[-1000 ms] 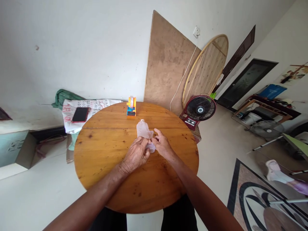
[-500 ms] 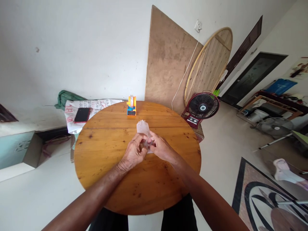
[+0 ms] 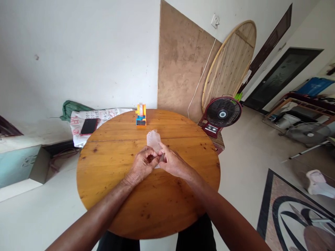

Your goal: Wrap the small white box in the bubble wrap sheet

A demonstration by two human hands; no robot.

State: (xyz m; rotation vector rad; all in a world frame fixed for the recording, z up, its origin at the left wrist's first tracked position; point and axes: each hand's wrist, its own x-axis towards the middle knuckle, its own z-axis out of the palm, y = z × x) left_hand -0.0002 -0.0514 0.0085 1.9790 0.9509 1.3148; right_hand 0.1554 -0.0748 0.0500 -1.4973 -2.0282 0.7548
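Note:
A whitish, see-through plastic bag or wrap (image 3: 153, 138), crinkled at its far end, lies on the round wooden table (image 3: 110, 195). My left hand (image 3: 142, 162) is closed in a pinch at its near part, thumb and index finger together. Right beside it, my right hand (image 3: 172, 163) has bent fingers closed on the same plastic, its fingertips almost touching the left ones. Both hands partly cover the near end, so what lies between the fingers is hard to make out. Beyond the plastic, an orange and blue tape dispenser (image 3: 141, 118) with a roll of clear tape stands upright.
A phone (image 3: 89, 126) rests on a printed white sack (image 3: 78, 137) left of the table. At the right edge stands a dark red fan (image 3: 222, 113). A brown board (image 3: 183, 62) and a round wooden tabletop (image 3: 230, 59) lean against the wall behind.
My fingertips have shifted slightly on the plastic, and my left fingers are pinched closer together. The whole view has tilted a little; the dispenser and phone stay in place.

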